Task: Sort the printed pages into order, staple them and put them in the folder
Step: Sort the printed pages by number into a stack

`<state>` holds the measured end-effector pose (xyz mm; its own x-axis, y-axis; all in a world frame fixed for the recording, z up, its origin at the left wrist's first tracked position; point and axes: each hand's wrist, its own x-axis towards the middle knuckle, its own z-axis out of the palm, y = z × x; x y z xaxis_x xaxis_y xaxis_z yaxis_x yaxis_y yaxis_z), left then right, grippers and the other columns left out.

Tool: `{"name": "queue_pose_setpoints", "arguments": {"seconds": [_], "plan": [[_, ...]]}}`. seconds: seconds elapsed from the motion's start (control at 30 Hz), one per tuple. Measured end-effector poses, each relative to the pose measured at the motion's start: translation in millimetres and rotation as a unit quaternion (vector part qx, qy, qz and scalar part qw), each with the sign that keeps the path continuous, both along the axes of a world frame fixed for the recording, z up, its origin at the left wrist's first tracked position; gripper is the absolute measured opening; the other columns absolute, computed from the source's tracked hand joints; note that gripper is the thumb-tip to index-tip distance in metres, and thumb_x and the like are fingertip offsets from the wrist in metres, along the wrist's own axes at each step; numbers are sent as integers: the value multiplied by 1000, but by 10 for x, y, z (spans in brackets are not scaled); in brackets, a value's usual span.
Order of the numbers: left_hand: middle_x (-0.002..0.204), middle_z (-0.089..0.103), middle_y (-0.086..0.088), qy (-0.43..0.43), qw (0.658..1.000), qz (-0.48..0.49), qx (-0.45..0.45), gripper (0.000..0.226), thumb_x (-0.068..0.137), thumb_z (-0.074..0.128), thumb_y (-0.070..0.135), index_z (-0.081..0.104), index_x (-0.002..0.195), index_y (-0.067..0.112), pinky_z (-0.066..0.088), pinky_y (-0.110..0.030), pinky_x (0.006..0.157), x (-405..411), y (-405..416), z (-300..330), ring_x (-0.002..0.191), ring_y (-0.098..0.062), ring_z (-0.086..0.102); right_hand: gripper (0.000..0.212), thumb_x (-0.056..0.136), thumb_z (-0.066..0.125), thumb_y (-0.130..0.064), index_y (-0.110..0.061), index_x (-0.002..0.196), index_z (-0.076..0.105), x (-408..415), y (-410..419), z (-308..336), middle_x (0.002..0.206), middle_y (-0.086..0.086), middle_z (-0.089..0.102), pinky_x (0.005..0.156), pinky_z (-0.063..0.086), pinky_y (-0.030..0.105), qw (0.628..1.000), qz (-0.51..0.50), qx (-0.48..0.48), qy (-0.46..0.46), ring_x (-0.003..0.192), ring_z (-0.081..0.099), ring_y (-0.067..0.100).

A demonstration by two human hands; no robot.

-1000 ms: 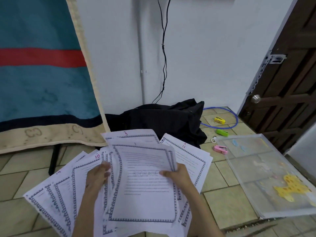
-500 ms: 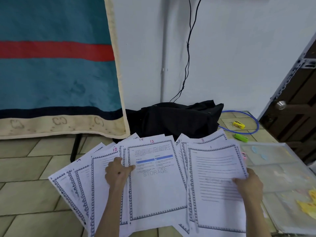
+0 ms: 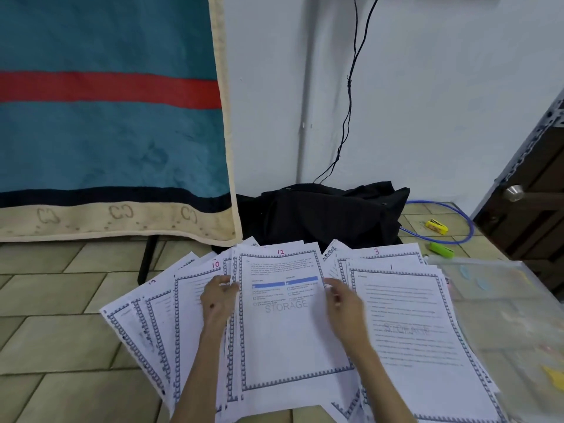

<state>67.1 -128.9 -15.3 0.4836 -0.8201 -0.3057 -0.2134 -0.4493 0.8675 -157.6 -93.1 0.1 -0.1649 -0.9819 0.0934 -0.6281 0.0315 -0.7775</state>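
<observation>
Bordered printed pages lie fanned out over the tiled floor. The page numbered 12 (image 3: 287,334) is in the middle, page 10 (image 3: 189,325) to its left, and page 1 (image 3: 421,346) lies to the right over page 3 (image 3: 384,253). My left hand (image 3: 218,300) pinches the left edge of page 12. My right hand (image 3: 343,303), blurred, is at that page's right edge with fingers bent toward it; a firm grip cannot be made out. The clear plastic folder (image 3: 500,288) lies at the right, partly under the pages. A green stapler (image 3: 441,250) and a yellow one (image 3: 437,226) lie beyond it.
A black bag (image 3: 323,215) sits against the white wall behind the pages, with a black cable (image 3: 348,96) hanging above it. A teal blanket (image 3: 106,132) hangs at the left. A blue hoop (image 3: 457,224) and a dark wooden door (image 3: 537,215) are at the right.
My right hand has left page 1 lying at the right and moved left to the right edge of page 12. My left hand stays at the left edge.
</observation>
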Motion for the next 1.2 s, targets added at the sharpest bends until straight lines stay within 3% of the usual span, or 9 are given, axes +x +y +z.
{"name": "queue_pose_setpoints", "arguments": {"seconds": [0.17, 0.27, 0.47, 0.57, 0.67, 0.9, 1.03, 1.13, 1.2], "plan": [[100, 70, -19, 262, 965, -12, 14, 25, 88, 63, 15, 65, 108, 0, 56, -33, 72, 127, 37, 36, 79, -27, 68, 58, 89, 46, -58, -20, 133, 46, 837, 14, 103, 121, -2, 59, 89, 39, 18, 957, 153, 200, -142, 116, 54, 12], [91, 73, -15, 370, 926, -73, 13, 20, 95, 52, 15, 66, 103, 3, 58, -29, 61, 99, 121, 78, 75, -23, 71, 63, 80, 61, -58, -22, 128, 42, 926, -61, 130, 116, -3, 58, 74, 39, 12, 953, 132, 225, -152, 105, 55, 12], [93, 72, -16, 300, 953, -41, -5, 22, 89, 61, 13, 64, 105, -1, 58, -34, 73, 123, 83, -38, 77, -25, 69, 9, 90, 52, -19, -14, 89, 59, 842, -165, 82, 79, -3, 58, 60, 40, 16, 969, 68, 194, -133, 74, 55, 14], [102, 69, -15, 211, 977, -8, 19, 25, 88, 61, 11, 63, 112, 3, 55, -38, 83, 266, 36, -99, 89, -28, 66, 36, 91, 42, -9, -16, 126, 42, 658, -195, 42, 95, 7, 57, 65, 47, 29, 953, -21, 194, -233, 74, 55, 18], [95, 69, -15, 198, 980, -8, 31, 24, 90, 54, 3, 63, 112, 5, 54, -36, 76, 298, 34, -115, 83, -28, 65, 55, 89, 35, 1, -21, 136, 20, 514, -195, 19, 70, 3, 44, 50, 35, 26, 958, -54, 163, -230, 58, 42, 15], [100, 71, -14, 206, 975, -87, 12, 53, 94, 36, 52, 70, 100, 13, 54, -36, 82, 93, 93, 95, 87, -26, 67, 46, 83, 30, 12, -27, 108, 30, 569, -170, 68, 60, 5, 32, 51, 30, 28, 989, 39, 93, -110, 49, 33, 16], [106, 68, -11, 313, 932, -177, 31, 96, 79, -6, 76, 72, 98, 23, 44, -36, 82, -163, 59, 210, 93, -25, 58, 20, 96, 38, -17, -27, 94, 56, 672, -173, 195, 79, -11, 52, 82, 45, 36, 970, 99, 153, -163, 72, 49, 11], [111, 66, -8, 309, 933, -179, 44, 100, 80, -7, 74, 70, 108, 18, 44, -36, 84, -235, 108, 220, 93, -19, 58, 33, 94, 52, -36, -26, 124, 44, 725, -171, 219, 106, -13, 53, 91, 42, 29, 966, 147, 165, -137, 102, 54, 11], [117, 62, -6, 243, 955, -169, 33, 84, 89, 4, 66, 68, 113, 16, 41, -38, 95, -167, 152, 200, 102, -20, 55, 63, 95, 51, -21, -30, 147, 15, 721, -175, 160, 100, -2, 57, 77, 44, 18, 978, 151, 115, -81, 89, 61, 12]]}}
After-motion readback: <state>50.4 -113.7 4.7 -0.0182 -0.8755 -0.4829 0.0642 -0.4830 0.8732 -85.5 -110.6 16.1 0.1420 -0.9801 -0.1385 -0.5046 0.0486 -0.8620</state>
